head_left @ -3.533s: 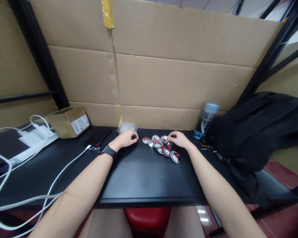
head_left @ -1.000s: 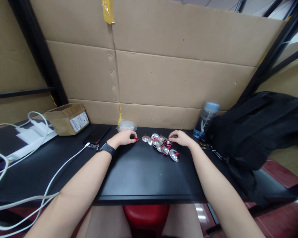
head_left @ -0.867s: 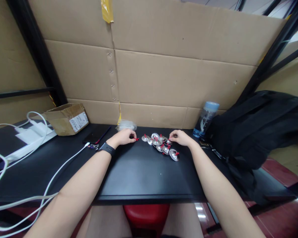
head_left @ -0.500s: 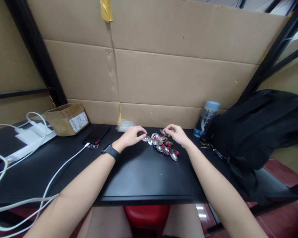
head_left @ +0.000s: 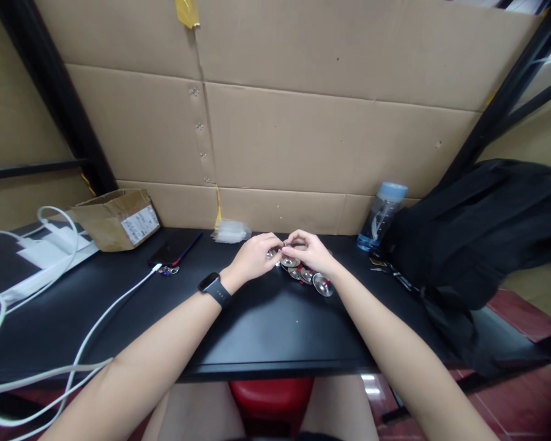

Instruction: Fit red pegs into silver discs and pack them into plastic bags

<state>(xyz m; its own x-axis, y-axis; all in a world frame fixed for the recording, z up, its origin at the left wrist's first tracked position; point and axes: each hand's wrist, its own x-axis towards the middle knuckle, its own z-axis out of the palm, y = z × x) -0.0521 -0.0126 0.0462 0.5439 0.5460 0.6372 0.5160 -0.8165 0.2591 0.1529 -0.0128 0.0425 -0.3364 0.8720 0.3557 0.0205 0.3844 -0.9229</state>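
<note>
Several small silver discs with red knobs (head_left: 310, 277) lie in a heap on the black table (head_left: 257, 331). My left hand (head_left: 255, 257) and my right hand (head_left: 307, 250) meet just above the heap's far side, fingertips almost touching. Both are closed in a pinch around one small silver piece held between them; its shape is mostly hidden by the fingers. A black watch (head_left: 215, 290) sits on my left wrist.
A blue-capped water bottle (head_left: 380, 215) and a black bag (head_left: 477, 233) are at the right. A clear plastic packet (head_left: 230, 231), a dark phone (head_left: 174, 248), a cardboard box (head_left: 117, 218) and white cables (head_left: 50, 294) are at the left. A cardboard wall stands behind.
Both hands have lifted from either side of the heap and come together over it. My left hand has left the red piece it rested by; my right hand has brought up a disc.
</note>
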